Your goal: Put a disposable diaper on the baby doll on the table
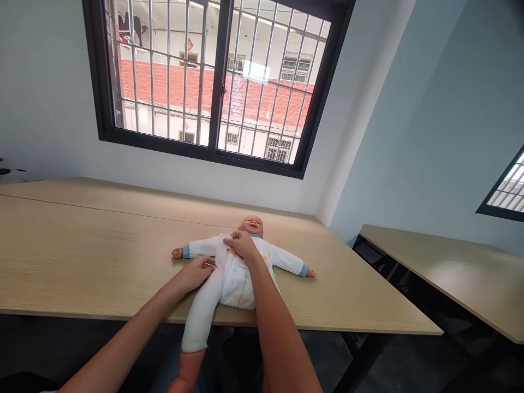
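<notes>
A baby doll (251, 225) lies on its back on the table, arms spread, one leg hanging over the front edge. It wears a white printed outfit (237, 286) with blue cuffs and a blue collar. On the doll's chest, my right hand (242, 243) is closed on the outfit's loose white front edge, which is lifted at the left. Beside the doll's left-hand hip in the picture, my left hand (200, 271) is closed with its fingertips pinching the outfit's side. My right forearm covers the doll's other leg.
The wooden table (102, 262) reaches back to the wall, its front edge close to me. A second table (446, 267) stands at the right beyond a gap. A barred window (213, 82) with a dark frame is in the wall ahead.
</notes>
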Tool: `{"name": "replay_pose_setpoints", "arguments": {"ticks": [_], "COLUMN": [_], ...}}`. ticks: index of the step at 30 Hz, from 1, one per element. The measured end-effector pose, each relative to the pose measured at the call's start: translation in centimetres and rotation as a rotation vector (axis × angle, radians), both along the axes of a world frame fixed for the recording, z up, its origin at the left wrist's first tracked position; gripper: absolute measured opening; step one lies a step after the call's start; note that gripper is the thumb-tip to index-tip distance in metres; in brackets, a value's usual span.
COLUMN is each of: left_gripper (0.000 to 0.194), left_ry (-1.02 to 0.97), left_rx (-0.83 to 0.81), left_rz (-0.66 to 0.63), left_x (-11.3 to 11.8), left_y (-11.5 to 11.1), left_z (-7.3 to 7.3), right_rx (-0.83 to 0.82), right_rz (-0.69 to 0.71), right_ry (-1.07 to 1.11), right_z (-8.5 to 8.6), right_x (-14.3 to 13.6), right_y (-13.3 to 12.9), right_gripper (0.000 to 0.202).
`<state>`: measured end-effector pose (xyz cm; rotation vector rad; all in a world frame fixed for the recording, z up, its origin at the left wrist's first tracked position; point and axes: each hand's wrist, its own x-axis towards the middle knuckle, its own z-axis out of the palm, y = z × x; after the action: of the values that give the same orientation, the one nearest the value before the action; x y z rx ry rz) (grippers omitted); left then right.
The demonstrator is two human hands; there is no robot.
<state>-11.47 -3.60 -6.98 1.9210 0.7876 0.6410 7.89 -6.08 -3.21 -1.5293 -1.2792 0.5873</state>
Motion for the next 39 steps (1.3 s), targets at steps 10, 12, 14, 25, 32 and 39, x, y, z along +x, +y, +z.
{"name": "replay_pose_setpoints", "arguments": {"ticks": [10,12,14,25,32,39], "left_gripper": [0.016,0.021,0.025,0.026,0.040,0.043], "left_ry": [0.191,0.219,0.230,0.083,-0.108,-0.265], "left_rx": [0.346,0.346,0.341,0.157,-0.086,-0.207], "left_rz": [0.243,0.246,0.260,0.373,0.256,0.039], "left_x": [0.1,0.4,1.0,2.7,0.8,1.2], "left_y": [4.6,4.7,4.7,5.4,4.8,3.9], "left_z": [-1.5,-1.3,-1.1,-1.4,-1.6,-1.2], "right_rx": [0.063,0.060,0.064,0.104,0.106,0.116], "right_rz": [0.049,0.055,0.060,0.054,0.053,0.041], "right_ry": [0.258,0.284,0.303,0.329,0.331,0.299], "right_z": [-0.6,-0.6,-0.6,-0.4,-0.1,-0.1], "right_x": [0.6,0.7,0.7,0.4,0.1,0.2], "right_y": [0.0,0.0,-0.1,-0.5,-0.8,-0.7], "right_gripper": [0.034,0.034,0.034,0.036,0.034,0.036]}}
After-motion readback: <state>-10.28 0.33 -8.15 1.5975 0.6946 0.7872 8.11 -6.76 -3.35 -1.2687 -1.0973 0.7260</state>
